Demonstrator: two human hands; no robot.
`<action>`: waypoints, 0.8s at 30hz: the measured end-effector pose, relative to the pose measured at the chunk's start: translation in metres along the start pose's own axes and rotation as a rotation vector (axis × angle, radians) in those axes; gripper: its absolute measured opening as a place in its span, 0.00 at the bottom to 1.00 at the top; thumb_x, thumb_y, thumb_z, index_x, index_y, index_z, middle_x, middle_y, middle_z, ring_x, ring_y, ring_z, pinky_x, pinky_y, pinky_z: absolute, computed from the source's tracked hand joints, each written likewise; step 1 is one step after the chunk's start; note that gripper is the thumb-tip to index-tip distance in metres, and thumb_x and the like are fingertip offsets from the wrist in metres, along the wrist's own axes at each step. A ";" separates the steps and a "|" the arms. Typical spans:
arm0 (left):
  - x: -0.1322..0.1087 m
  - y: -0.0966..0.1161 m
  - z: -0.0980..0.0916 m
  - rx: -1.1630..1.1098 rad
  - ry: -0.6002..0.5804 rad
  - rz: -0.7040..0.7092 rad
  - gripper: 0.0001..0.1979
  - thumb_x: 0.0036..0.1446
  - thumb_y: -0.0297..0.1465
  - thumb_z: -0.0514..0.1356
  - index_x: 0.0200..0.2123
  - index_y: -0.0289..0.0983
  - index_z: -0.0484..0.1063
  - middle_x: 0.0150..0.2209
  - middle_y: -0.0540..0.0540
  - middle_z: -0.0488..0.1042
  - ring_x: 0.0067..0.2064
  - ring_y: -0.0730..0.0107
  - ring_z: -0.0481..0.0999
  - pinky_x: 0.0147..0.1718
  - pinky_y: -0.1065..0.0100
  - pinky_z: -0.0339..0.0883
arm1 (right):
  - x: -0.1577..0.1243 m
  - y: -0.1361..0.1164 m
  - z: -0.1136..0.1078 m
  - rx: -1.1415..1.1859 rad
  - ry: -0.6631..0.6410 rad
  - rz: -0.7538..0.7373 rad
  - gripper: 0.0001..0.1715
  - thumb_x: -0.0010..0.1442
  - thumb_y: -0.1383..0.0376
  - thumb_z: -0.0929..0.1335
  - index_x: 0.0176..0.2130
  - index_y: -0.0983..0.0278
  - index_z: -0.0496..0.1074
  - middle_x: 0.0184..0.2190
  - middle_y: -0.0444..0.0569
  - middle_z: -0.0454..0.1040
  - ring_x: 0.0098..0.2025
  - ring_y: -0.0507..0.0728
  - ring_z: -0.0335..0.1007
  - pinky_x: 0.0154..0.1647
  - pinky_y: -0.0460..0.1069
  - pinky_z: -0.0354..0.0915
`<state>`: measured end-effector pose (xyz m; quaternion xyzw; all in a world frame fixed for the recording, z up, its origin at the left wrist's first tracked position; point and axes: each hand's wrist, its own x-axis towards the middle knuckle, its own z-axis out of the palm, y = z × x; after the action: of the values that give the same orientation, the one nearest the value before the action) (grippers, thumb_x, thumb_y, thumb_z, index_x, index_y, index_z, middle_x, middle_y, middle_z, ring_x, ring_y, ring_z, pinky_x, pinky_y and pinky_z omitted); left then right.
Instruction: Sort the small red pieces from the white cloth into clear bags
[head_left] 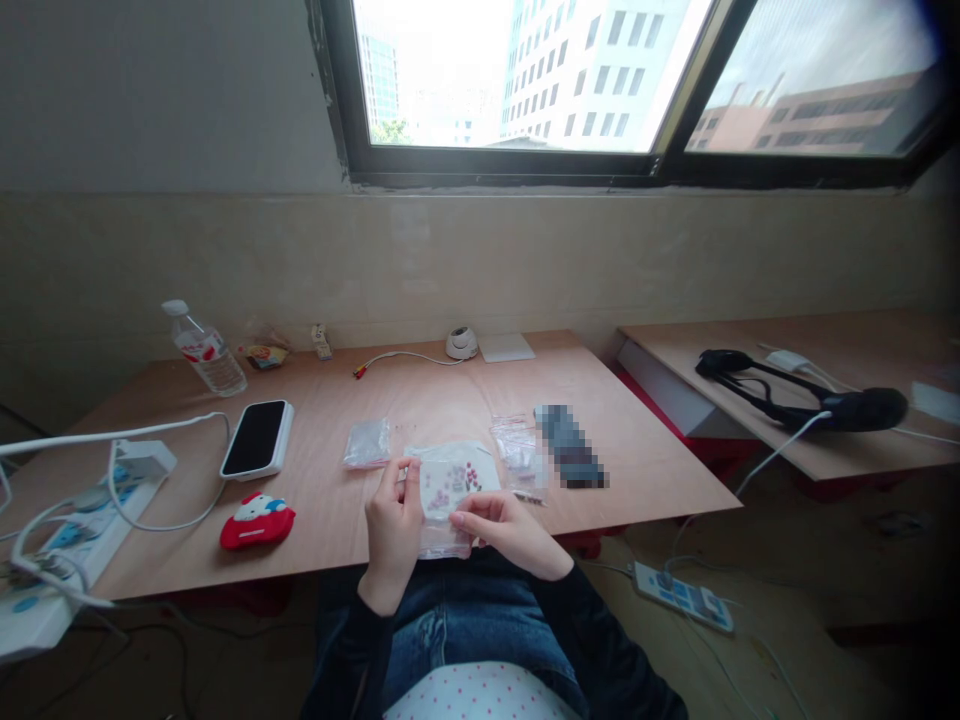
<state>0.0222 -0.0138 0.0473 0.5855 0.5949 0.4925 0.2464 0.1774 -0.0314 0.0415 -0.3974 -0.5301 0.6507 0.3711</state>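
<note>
Below: a plywood surface (420, 400) lay under both hands.
Pouch: a clear flower-printed pouch (450, 482) was held just over the surface's front edge.
Hands: the left hand (393, 525) and right hand (510, 530) had their fingers (401, 478) pinched narrowly on the pouch.

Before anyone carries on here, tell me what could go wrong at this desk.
The left hand and right hand pinch a floral-printed clear pouch near the front edge of the desk, so it might slip into the lap. The water bottle, if knocked over, could run toward the power strip. The loose clear bag beside the right hand could get swept aside.
</note>
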 end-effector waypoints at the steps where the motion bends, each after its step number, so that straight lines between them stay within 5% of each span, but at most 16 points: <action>1: 0.000 0.000 0.000 -0.003 0.009 0.000 0.16 0.59 0.43 0.51 0.34 0.37 0.68 0.14 0.56 0.60 0.16 0.76 0.61 0.17 0.75 0.53 | 0.000 -0.002 0.000 0.001 0.016 -0.002 0.23 0.51 0.49 0.69 0.27 0.68 0.70 0.20 0.44 0.71 0.22 0.49 0.66 0.24 0.44 0.59; 9: 0.000 0.003 -0.004 -0.115 -0.020 -0.031 0.15 0.57 0.44 0.53 0.34 0.37 0.67 0.13 0.57 0.58 0.15 0.76 0.59 0.15 0.76 0.51 | -0.004 -0.003 0.004 -0.040 -0.052 -0.036 0.23 0.50 0.48 0.70 0.26 0.66 0.69 0.21 0.43 0.70 0.25 0.50 0.66 0.28 0.45 0.60; 16: -0.005 0.002 0.001 -0.139 -0.196 -0.019 0.14 0.58 0.42 0.53 0.33 0.38 0.67 0.15 0.56 0.61 0.15 0.77 0.62 0.14 0.76 0.52 | 0.010 0.001 0.001 0.019 0.358 -0.165 0.28 0.54 0.43 0.64 0.24 0.65 0.68 0.22 0.45 0.68 0.24 0.50 0.63 0.21 0.44 0.56; 21: -0.005 0.007 0.003 -0.120 -0.139 -0.032 0.14 0.58 0.43 0.53 0.34 0.37 0.67 0.14 0.56 0.62 0.14 0.77 0.62 0.15 0.76 0.52 | 0.013 0.001 0.002 0.011 0.452 -0.222 0.27 0.55 0.45 0.64 0.22 0.65 0.68 0.20 0.46 0.68 0.23 0.50 0.63 0.21 0.44 0.56; 24: -0.003 0.007 0.001 -0.202 -0.201 -0.076 0.15 0.58 0.43 0.53 0.37 0.37 0.65 0.12 0.58 0.60 0.14 0.77 0.61 0.14 0.77 0.51 | 0.014 0.005 0.002 0.059 0.480 -0.204 0.27 0.54 0.45 0.65 0.23 0.65 0.68 0.20 0.45 0.68 0.22 0.50 0.63 0.20 0.44 0.56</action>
<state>0.0266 -0.0174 0.0528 0.5813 0.5361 0.4791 0.3810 0.1692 -0.0200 0.0354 -0.4740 -0.4450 0.5121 0.5613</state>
